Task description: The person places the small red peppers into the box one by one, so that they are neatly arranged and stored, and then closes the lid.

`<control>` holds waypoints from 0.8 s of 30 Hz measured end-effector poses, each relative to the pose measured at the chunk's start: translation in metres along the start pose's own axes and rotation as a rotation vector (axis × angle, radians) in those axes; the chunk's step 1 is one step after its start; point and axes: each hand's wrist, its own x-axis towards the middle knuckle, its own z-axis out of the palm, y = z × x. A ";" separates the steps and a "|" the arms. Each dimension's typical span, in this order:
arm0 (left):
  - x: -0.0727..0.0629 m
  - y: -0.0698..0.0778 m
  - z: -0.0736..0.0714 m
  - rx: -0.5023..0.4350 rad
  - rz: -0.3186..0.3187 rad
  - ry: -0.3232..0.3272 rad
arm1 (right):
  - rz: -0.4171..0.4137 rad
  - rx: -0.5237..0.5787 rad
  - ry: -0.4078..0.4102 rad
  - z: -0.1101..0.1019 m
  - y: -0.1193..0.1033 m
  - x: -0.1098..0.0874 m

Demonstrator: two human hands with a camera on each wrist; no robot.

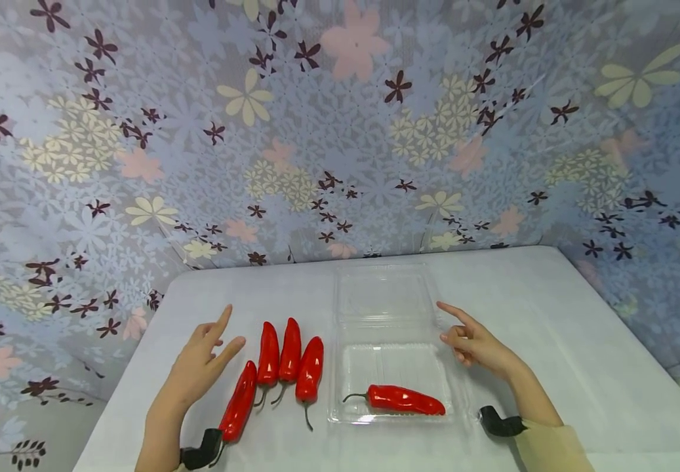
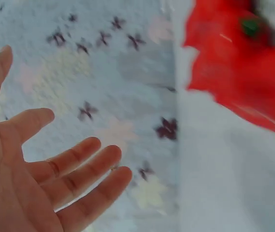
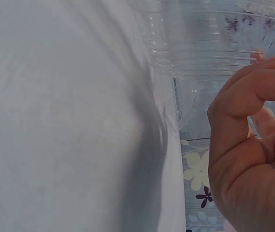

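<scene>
My left hand (image 1: 198, 360) hovers at the left of the table with its fingers spread, holding nothing. In the left wrist view that hand (image 2: 55, 169) has its palm showing and red peppers blurred off to the right. Several long red peppers (image 1: 307, 370) with stems lie between it and a clear plastic clamshell box (image 1: 387, 354). The box has its lid folded back, and one red pepper (image 1: 406, 399) lies sideways in its front half. My right hand (image 1: 475, 342) is beside the box's right edge, forefinger extended, other fingers loosely bent, gripping nothing. Whether it touches the plastic I cannot tell.
The white table (image 1: 552, 314) meets a flower-patterned covering (image 1: 363, 164) at its back and sides. Black wrist mounts (image 1: 200, 449) sit on both wrists, and the left one overlaps the nearest loose pepper's stem in the head view.
</scene>
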 end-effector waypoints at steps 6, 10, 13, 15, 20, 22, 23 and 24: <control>-0.024 -0.033 0.016 0.027 -0.130 -0.080 | 0.004 0.011 0.003 0.002 0.002 -0.001; -0.032 -0.042 0.030 -0.024 -0.179 -0.130 | 0.008 0.017 0.018 0.002 0.003 -0.001; -0.034 -0.040 0.041 -0.058 -0.208 -0.170 | 0.008 0.023 0.028 0.003 0.003 -0.001; -0.034 -0.037 0.047 -0.072 -0.216 -0.189 | 0.001 0.024 0.028 0.002 0.003 -0.001; -0.033 -0.025 0.061 -0.029 -0.239 -0.235 | -0.035 0.019 0.020 0.001 0.005 -0.002; -0.034 -0.020 0.064 0.006 -0.251 -0.245 | -0.040 0.017 0.018 0.001 0.005 -0.002; -0.034 -0.018 0.065 0.020 -0.261 -0.247 | -0.040 0.017 0.019 0.001 0.005 -0.001; -0.035 -0.017 0.066 0.030 -0.270 -0.250 | -0.036 0.017 0.021 0.002 0.005 -0.001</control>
